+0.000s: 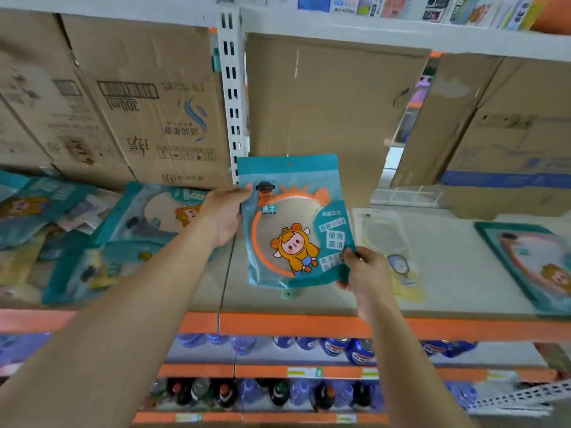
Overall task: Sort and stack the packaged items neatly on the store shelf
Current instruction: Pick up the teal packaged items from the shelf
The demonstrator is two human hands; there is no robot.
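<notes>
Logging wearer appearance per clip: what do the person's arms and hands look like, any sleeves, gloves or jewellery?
The left forearm and right forearm are bare to the frame edge; no sleeves show. The left hand and right hand wear no gloves, watch, bracelet or visible ring.

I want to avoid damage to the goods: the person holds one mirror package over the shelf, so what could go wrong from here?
1. The mirror package is held only at its edges, by the left hand and the right hand; it might slip and drop past the orange shelf edge.
2. The pile of packages on the left lies untidy; one more on top could slide off.
</notes>
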